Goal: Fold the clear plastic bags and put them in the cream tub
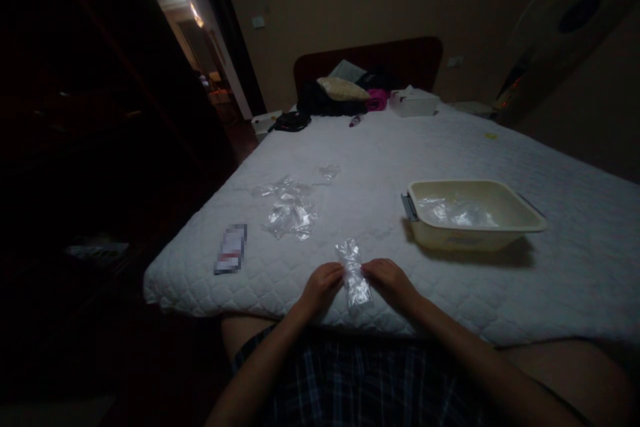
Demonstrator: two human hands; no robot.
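A clear plastic bag (356, 280), crinkled and narrow, lies near the front edge of the bed between my two hands. My left hand (323, 285) pinches its left side, fingers closed together. On the opposite side my right hand (393, 281) grips the bag's right edge with closed fingertips. A loose pile of similar clear plastic bags (290, 210) is spread beyond my left hand, with one more crumpled bag (329, 172) behind it. To the right stands a cream plastic basin (475, 240) with grey handles, holding more clear plastic bags (453, 212).
A phone-like object (231, 250), blurred out, lies on the white quilted bed (370, 153) at left. At the headboard sit a cushion (345, 89), a dark bag (293, 121) and a white box (414, 103). A fan (575, 13) stands at the right.
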